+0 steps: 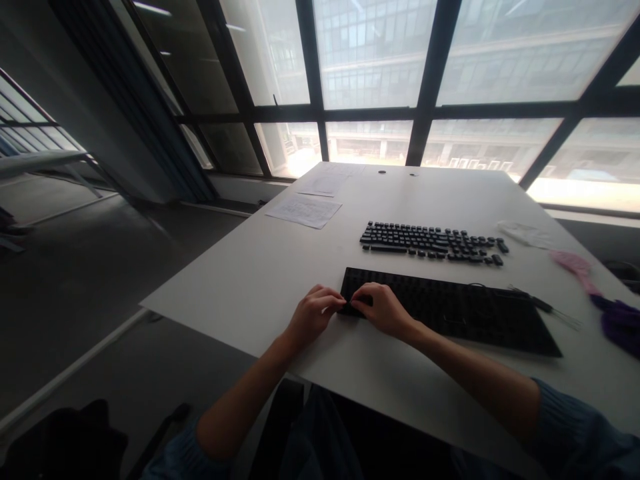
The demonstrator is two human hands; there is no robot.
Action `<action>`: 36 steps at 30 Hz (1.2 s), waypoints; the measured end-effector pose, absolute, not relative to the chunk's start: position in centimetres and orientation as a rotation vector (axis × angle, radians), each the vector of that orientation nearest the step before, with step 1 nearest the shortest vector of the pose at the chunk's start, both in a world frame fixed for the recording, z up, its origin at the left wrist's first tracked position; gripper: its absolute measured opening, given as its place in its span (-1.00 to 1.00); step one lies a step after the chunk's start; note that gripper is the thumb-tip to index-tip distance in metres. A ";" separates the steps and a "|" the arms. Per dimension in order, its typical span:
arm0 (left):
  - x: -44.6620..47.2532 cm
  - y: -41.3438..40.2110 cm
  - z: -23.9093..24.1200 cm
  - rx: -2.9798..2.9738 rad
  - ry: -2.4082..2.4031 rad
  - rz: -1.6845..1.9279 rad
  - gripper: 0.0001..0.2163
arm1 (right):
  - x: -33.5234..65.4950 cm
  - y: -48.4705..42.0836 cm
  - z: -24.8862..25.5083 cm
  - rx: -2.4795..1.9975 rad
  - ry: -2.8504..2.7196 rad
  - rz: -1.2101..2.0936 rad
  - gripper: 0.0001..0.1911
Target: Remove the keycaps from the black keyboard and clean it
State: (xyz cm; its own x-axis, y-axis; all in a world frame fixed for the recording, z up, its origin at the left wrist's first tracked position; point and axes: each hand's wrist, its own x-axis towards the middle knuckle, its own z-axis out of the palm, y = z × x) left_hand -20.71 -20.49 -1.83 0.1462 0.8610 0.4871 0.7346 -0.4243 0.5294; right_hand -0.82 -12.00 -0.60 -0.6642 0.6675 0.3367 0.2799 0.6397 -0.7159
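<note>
A black keyboard base (480,313) with its keycaps off lies near the front edge of the white table. At its left end, my left hand (315,312) is closed, thumb and fingers pinched together by the lower left corner. My right hand (383,308) reaches over the same end from the right, its fingertips also pinched, close to the left ones. Whatever is between the fingertips is too small and dark to make out. Behind the base, loose black keycaps (425,238) are laid out in rows in a keyboard pattern.
A wire keycap puller (545,307) lies across the base's right end. Further right are a clear plastic bag (525,233), a pink item (575,263) and a purple cloth-like item (620,327). Printed papers (305,210) lie at the table's left, with windows behind.
</note>
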 end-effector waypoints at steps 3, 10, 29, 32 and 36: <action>-20.7 -20.5 -1.8 2.244 1.575 1.145 -0.85 | -0.9 -12.1 -0.7 -0.732 -2.293 0.801 -0.93; -20.7 -20.4 -1.8 2.262 1.573 1.154 -0.87 | -1.0 -12.7 -0.8 -0.624 -2.368 0.629 -0.91; -20.7 -20.4 -1.6 2.351 1.625 1.127 -0.90 | -1.0 -12.6 -1.4 -0.610 -2.534 0.311 -0.79; -20.6 -20.4 -1.5 2.371 1.652 1.068 -0.89 | -1.0 -12.6 -1.4 -0.607 -2.531 0.319 -0.79; -20.5 -20.6 -1.4 2.420 1.682 0.972 -0.87 | -1.0 -12.6 -1.3 -0.615 -2.526 0.336 -0.79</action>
State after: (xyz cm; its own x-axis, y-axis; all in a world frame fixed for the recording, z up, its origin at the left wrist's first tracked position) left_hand -20.46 -20.56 -1.39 0.2164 0.8568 0.4679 0.8331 -0.4120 0.3690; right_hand -1.00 -12.64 -1.27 -0.7649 0.4859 0.4228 0.3586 0.8665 -0.3471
